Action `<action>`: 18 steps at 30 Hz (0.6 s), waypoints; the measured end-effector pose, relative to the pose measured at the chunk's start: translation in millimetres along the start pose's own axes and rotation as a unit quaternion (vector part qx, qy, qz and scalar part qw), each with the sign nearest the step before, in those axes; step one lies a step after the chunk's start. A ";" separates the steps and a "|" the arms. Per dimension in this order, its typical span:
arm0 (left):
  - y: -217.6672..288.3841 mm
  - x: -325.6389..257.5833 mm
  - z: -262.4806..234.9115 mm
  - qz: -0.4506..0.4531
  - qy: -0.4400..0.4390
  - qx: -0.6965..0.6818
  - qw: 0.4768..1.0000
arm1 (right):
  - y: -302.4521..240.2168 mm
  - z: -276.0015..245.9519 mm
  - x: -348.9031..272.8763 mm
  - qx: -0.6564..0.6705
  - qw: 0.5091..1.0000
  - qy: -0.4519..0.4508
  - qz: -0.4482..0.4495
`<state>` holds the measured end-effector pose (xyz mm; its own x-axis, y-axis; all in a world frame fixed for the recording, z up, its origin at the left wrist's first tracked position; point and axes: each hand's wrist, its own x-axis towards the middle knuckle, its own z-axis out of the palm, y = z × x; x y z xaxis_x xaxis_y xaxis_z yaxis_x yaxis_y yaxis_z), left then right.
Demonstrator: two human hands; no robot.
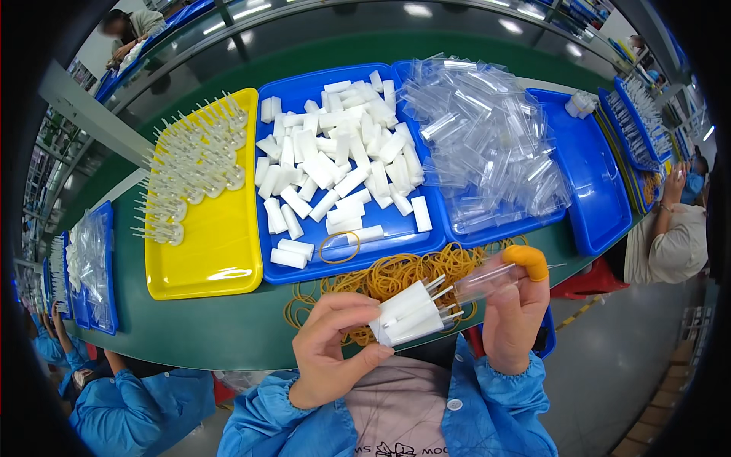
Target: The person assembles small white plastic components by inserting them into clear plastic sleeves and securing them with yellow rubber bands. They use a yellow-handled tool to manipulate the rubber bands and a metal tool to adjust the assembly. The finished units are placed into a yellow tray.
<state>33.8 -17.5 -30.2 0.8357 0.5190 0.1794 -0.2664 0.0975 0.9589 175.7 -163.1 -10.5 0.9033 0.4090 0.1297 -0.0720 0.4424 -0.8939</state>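
Through the head camera, I am looking down at a green worktop (228, 335) where two bare hands are working close together at the near edge. The left hand (339, 346) is curling its thumb and fingers around a bundle of white pieces (407, 314), and thin white rods are sticking out of the bundle's right end. The right hand (518, 308) is pinching a clear plastic sleeve (481, 282) just beside those rods; I am not managing to tell whether they are touching. An orange finger cover (527, 261) is wrapping one of its fingers. Behind the hands, a tangle of rubber bands (388, 276) is lying on the worktop. Beyond it, trays are standing in a row. From left to right, a yellow tray (202, 266) is holding upright white pegs (198, 160), a blue tray (411, 238) is holding white blocks (335, 152) and one loose rubber band (339, 247), and another blue tray is carrying a heap of clear sleeves (487, 122). Co-workers are sitting at both sides.
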 end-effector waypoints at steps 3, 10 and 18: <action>1.4 0.4 1.2 0.022 0.023 0.040 0.999 | -4.1 3.0 -0.7 0.003 1.000 -0.013 0.004; 3.2 1.1 1.2 0.058 0.014 0.117 0.991 | -4.9 -0.5 1.7 0.010 1.000 -0.007 0.017; 11.1 3.4 3.6 -0.002 -0.049 0.187 0.981 | 0.6 -1.4 -3.9 -0.002 0.998 -0.053 0.041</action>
<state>35.4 -17.8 -18.1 0.8831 0.4342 0.1779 -0.0828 -0.2289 0.9699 172.8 -165.6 -12.2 0.8448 0.5256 0.1002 -0.1418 0.4005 -0.9052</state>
